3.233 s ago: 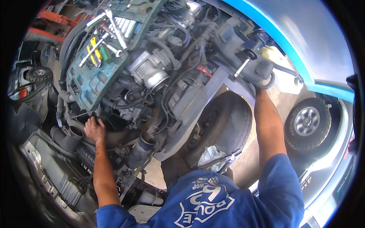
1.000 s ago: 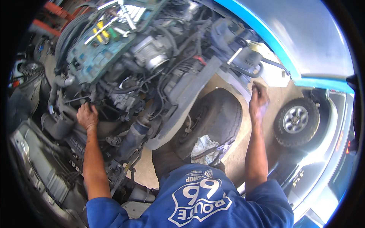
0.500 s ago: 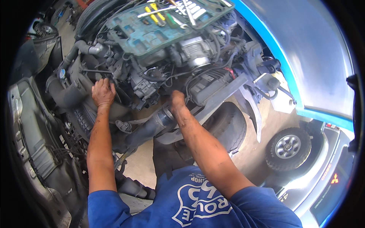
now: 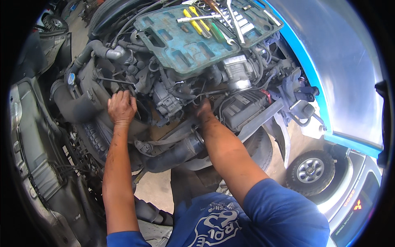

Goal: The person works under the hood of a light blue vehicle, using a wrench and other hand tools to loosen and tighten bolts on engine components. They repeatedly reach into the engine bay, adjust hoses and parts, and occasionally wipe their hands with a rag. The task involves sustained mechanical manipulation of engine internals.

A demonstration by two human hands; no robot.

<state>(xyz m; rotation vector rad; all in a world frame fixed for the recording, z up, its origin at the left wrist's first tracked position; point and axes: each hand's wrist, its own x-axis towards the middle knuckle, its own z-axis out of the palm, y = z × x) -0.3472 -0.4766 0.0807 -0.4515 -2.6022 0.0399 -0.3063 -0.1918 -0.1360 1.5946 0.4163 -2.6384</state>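
My left hand (image 4: 122, 108) reaches into the engine bay at the rim of the black fan shroud (image 4: 138, 131). Its fingers bend over the edge, and the tips disappear into a dark gap, so whatever they grip is hidden. Deeper down, my right hand (image 4: 203, 110) is between a grey metal engine housing (image 4: 166, 99) and a dark battery-like box (image 4: 242, 110). Its fingers are out of sight among thin hoses. Under my right wrist runs a thick black air hose (image 4: 175, 155) with a clamp at its end.
On top of the engine rests a teal tool case (image 4: 181, 64) holding yellow-handled tools (image 4: 195, 20), a wrench (image 4: 234, 22) and sockets. A radiator with its cap (image 4: 72, 78) stands at left. A blue-edged panel (image 4: 319, 94) and a spoked wheel (image 4: 310, 170) are at right.
The view has shifted, so the engine sits lower and further right. My right hand has gone deeper among the hoses beside the engine housing. My left hand stays at the shroud.
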